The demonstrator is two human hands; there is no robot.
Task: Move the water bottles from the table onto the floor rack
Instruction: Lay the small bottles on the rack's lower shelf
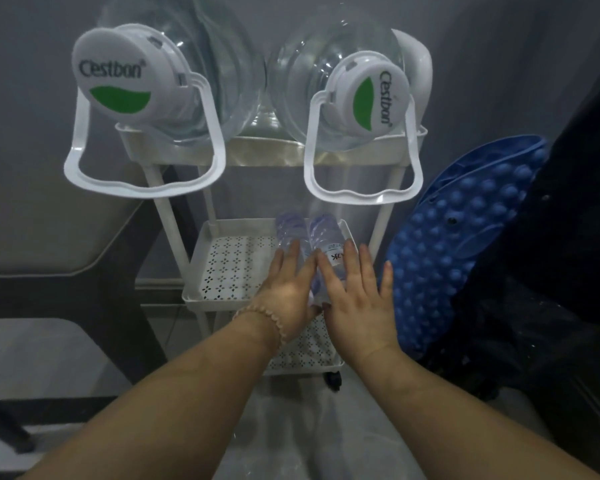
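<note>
Two clear water bottles lie side by side on the right part of the white rack's middle tray (222, 268). The left bottle (290, 233) sits under my left hand (288, 289), whose fingers lie straight along it. The right bottle (326, 237), with a white label, is under my right hand (355, 292), fingers spread and flat on it. Both hands cover the near halves of the bottles. A beaded bracelet circles my left wrist.
Two large clear water jugs (174, 71) (343, 95) with white Cestbon caps and hanging handles lie on the rack's top tray. A blue bumpy mat (458, 244) leans right of the rack. A dark table frame (66, 282) stands left. The bottom tray (305, 355) shows below my hands.
</note>
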